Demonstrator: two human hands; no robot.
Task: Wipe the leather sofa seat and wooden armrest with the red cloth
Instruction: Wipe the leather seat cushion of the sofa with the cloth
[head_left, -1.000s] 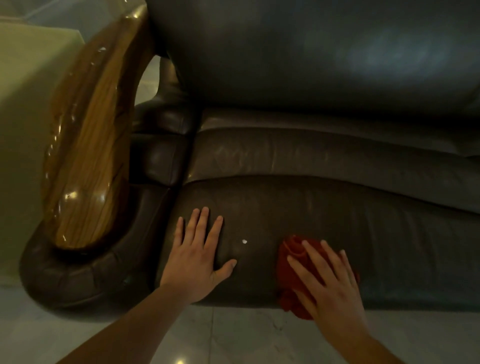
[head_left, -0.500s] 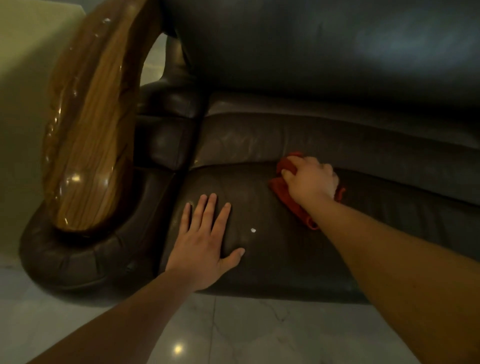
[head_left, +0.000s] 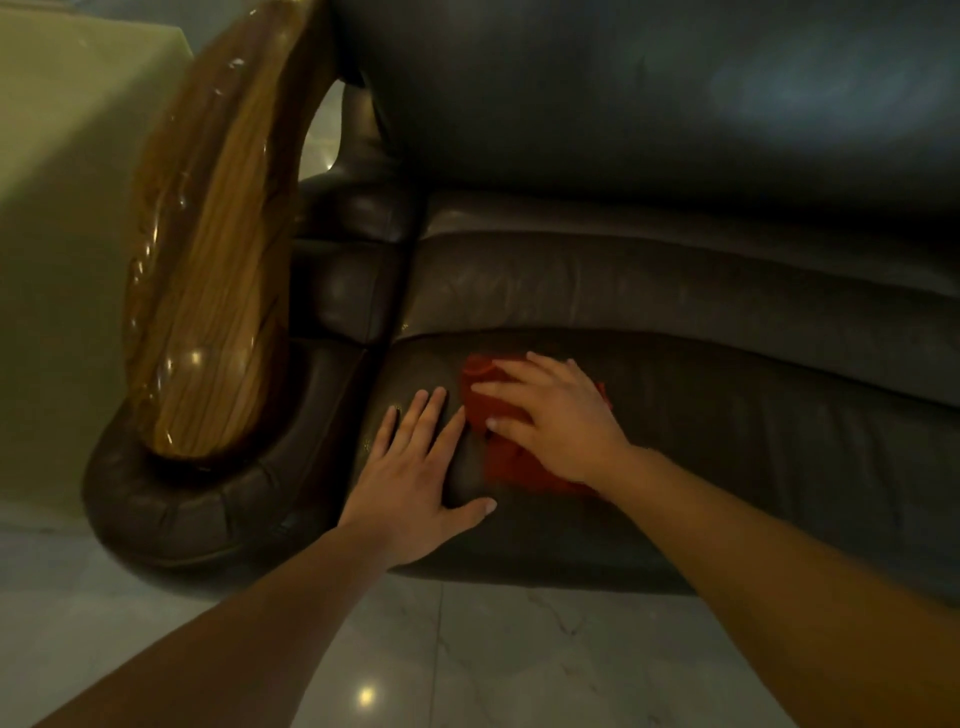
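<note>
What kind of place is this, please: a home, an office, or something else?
Most likely a living room in a home, though a lobby is possible. A dark leather sofa with a glossy wooden armrest stands on polished, marble-like floor tiles.

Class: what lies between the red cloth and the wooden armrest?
In the head view, the left hand lies flat on the seat beside the cloth; beyond it comes the padded leather arm, then the armrest.
</note>
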